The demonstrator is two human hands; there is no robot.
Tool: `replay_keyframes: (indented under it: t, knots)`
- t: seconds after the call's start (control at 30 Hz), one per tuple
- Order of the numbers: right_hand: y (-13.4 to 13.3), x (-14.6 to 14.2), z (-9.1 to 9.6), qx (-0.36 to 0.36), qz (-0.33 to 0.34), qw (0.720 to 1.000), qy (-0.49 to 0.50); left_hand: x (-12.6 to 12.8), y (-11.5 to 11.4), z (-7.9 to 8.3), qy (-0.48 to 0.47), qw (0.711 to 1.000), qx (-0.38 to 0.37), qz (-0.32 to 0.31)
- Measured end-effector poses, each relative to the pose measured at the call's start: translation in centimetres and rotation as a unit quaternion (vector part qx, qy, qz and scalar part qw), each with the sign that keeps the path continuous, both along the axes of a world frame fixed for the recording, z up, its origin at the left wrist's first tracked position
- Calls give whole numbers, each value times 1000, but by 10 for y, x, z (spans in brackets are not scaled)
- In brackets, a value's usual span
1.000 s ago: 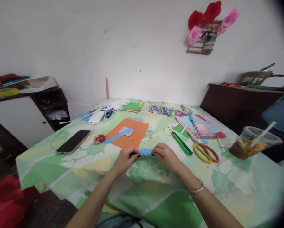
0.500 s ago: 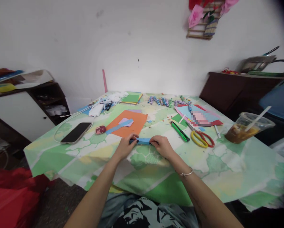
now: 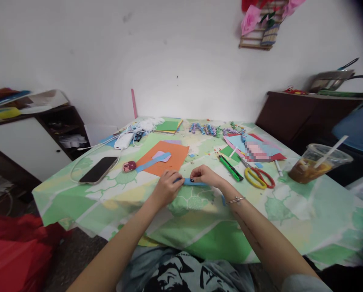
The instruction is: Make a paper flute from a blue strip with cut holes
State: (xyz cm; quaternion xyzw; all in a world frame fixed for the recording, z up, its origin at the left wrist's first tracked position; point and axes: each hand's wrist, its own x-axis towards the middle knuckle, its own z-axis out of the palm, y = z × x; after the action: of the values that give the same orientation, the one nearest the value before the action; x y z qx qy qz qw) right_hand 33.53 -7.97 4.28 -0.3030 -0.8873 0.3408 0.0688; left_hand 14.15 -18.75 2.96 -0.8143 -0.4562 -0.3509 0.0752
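Observation:
A blue paper strip (image 3: 196,183) lies low over the table's near part, between my two hands. My left hand (image 3: 168,187) is closed on the strip's left part, its fingers curled over the paper. My right hand (image 3: 206,176) pinches the strip's upper edge, thumb and fingertips together. A bit of blue paper also shows beside my right wrist; whether it belongs to the same strip I cannot tell. Beyond my hands, another blue strip (image 3: 151,163) lies across a small lilac piece and an orange sheet (image 3: 178,156).
Left of the sheet are a small dark-red case (image 3: 129,166), a phone (image 3: 99,169) and a white power bank (image 3: 123,140). To the right lie a green cutter (image 3: 231,168), scissors (image 3: 256,178) and a marker (image 3: 278,168). A plastic cup of drink (image 3: 310,164) stands near the right edge.
My left hand has rolled over the strip, its back now facing up more. My right hand has lifted slightly and turned inward. More blue paper shows under and beside it.

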Motion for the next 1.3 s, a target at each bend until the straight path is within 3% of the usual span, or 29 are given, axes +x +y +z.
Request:
replay_keyframes:
  t: [0.27,0.4,0.57,0.7,1.0,1.3]
  knots:
    - [9,-3,-3,28,18,999,1,8,6,1,78,997,-23,-11]
    - [-2,1,1,126,-23,991,36,5,10,-7,59,997,-45,-9]
    - [-33,12,8,284,-86,950,93,4,12,-10,33,997,-69,-9]
    - [-56,20,7,348,-84,928,105,5,12,-10,18,996,-83,-13]
    - [-52,20,-13,373,-83,915,127,4,14,-10,-11,994,-102,-29]
    - [-46,18,-15,381,-72,916,103,5,12,-8,-13,994,-106,-33]
